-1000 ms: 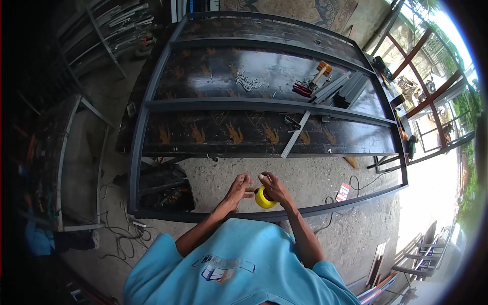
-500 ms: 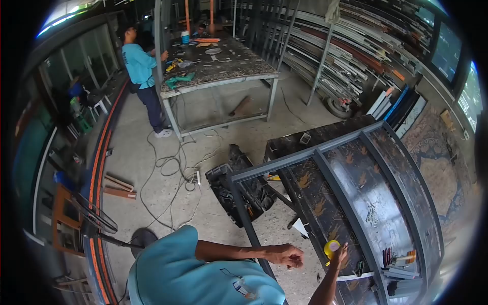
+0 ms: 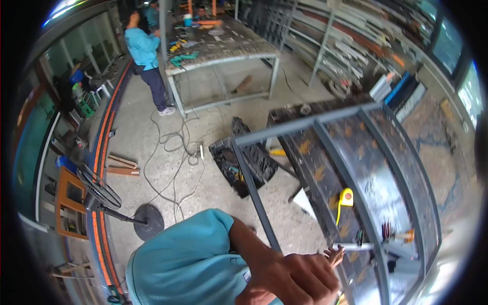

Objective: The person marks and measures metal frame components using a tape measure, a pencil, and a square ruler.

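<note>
My left hand (image 3: pixel 300 279) is large in the foreground, knuckles up and fingers curled; its palm side is hidden. Just beyond it, spread fingertips of my right hand (image 3: pixel 334 255) show near the grey metal frame, the rest covered by the left hand. The yellow tape measure (image 3: pixel 346 197) lies on the dark tabletop (image 3: pixel 316 170), with a strip of yellow blade out toward me, and neither hand touches it. The grey metal frame (image 3: pixel 338 162) rests across this tabletop.
An open black toolbox (image 3: pixel 241 157) is on the floor beside the frame. Cables (image 3: pixel 178 147) loop over the floor. A fan (image 3: pixel 148 222) stands at left. A person (image 3: pixel 145 51) in a blue shirt stands by the far workbench (image 3: pixel 223 61). Metal profiles (image 3: pixel 351 51) fill a rack.
My right hand has let go of the tape measure, which now lies further up the tabletop. My left hand has come closer to the camera and moved down and right. The view has shifted.
</note>
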The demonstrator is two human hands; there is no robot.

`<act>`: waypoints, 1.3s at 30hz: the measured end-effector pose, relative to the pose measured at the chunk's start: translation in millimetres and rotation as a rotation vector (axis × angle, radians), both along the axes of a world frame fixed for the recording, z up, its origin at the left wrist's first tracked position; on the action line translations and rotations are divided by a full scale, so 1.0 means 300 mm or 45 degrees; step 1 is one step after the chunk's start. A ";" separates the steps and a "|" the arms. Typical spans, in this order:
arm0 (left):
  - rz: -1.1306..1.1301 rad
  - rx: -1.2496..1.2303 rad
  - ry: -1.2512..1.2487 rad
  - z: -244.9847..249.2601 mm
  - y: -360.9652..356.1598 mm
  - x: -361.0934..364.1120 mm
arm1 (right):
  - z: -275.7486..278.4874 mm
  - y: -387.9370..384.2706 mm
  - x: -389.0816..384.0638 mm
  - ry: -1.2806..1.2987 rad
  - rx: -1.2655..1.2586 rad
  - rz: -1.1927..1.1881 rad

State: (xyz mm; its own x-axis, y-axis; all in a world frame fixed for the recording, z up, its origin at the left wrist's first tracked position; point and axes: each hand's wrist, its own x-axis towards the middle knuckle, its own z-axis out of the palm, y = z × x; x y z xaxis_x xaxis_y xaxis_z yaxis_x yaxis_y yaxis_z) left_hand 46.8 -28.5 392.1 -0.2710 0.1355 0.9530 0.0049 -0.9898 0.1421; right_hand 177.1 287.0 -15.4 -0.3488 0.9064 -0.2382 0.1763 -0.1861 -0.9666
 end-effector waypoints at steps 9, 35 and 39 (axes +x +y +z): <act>-0.093 0.074 -0.346 -0.116 0.190 0.445 | 0.222 -0.279 0.774 0.018 -0.111 -0.563; 0.583 -0.691 -0.087 -0.265 0.157 -0.272 | 0.463 -0.187 -0.026 0.054 0.177 0.102; 0.219 -0.834 -0.088 -0.269 0.208 -0.368 | 0.917 -0.100 -0.105 0.159 0.526 -0.166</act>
State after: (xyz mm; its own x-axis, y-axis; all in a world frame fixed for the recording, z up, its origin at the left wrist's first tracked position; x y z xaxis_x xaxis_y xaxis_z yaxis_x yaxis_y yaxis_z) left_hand -63.6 34.0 311.5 -0.3976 0.6285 0.6686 0.1236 -0.6853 0.7177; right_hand 145.7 257.1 259.7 -0.2283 0.9549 0.1897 0.0545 0.2070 -0.9768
